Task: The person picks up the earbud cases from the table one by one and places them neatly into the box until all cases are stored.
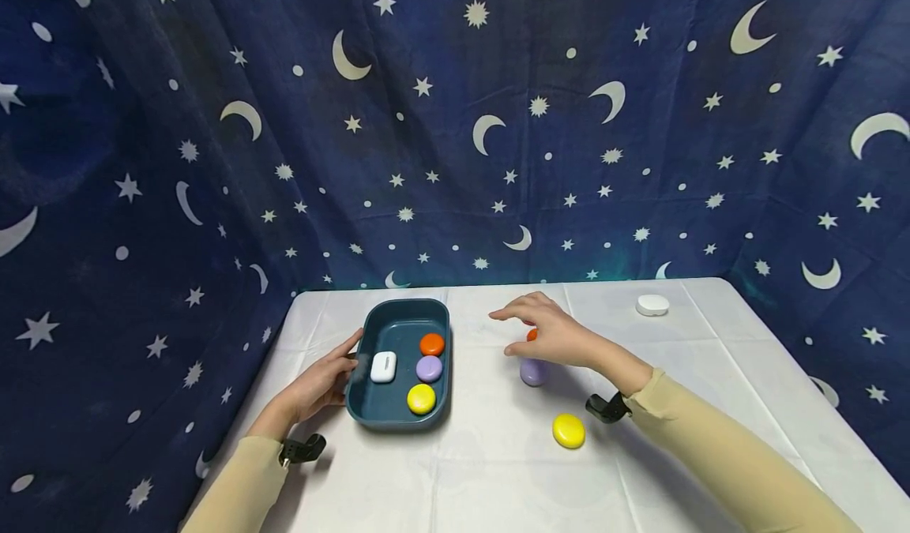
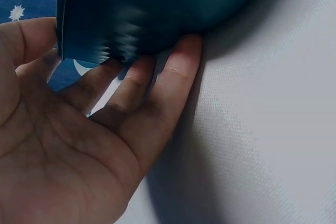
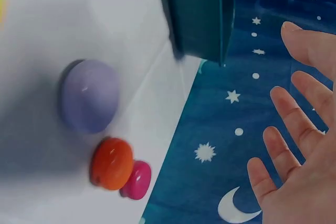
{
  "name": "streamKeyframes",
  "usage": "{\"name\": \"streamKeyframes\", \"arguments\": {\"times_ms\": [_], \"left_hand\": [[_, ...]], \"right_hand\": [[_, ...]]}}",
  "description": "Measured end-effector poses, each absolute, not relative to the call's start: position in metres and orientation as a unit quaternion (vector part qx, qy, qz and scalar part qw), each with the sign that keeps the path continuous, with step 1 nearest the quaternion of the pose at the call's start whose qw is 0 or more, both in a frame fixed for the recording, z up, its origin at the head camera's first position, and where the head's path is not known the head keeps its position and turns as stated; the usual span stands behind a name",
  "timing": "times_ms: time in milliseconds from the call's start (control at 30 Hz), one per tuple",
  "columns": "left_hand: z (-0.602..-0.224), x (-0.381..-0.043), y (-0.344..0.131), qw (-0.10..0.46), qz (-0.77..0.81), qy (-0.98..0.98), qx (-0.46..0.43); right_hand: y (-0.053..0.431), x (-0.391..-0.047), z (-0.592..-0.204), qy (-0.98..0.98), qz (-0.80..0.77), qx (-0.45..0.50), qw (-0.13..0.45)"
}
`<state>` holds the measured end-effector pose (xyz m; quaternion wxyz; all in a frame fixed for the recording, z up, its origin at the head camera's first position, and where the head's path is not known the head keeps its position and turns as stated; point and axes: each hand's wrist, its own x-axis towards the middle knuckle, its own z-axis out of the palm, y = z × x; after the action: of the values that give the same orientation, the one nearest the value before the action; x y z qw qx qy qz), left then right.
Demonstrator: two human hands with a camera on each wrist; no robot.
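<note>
My left hand grips the left side of a dark teal tray. In the left wrist view its thumb meets the rim and the fingers lie against the outer wall. Inside sit a white rounded-square piece, an orange disc, a purple disc and a yellow disc. Holding nothing, my right hand hovers right of the tray, fingers spread and gently bent. It partly covers another purple disc and orange disc; a pink piece shows in the right wrist view.
A second yellow disc lies on the white-covered table near the right wrist. Toward the back right is a white oval piece. Dark blue curtains with moons and stars enclose the back and sides.
</note>
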<state>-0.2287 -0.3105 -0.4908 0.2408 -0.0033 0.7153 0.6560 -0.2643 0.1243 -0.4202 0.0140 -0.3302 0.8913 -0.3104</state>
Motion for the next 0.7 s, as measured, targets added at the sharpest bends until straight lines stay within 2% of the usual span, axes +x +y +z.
{"name": "streamKeyframes", "arguments": {"times_ms": [700], "left_hand": [[-0.490, -0.229, -0.310, 0.245, 0.658, 0.712, 0.001]], "right_hand": [[0.174, -0.230, -0.441, 0.913, -0.274, -0.300, 0.039]]}}
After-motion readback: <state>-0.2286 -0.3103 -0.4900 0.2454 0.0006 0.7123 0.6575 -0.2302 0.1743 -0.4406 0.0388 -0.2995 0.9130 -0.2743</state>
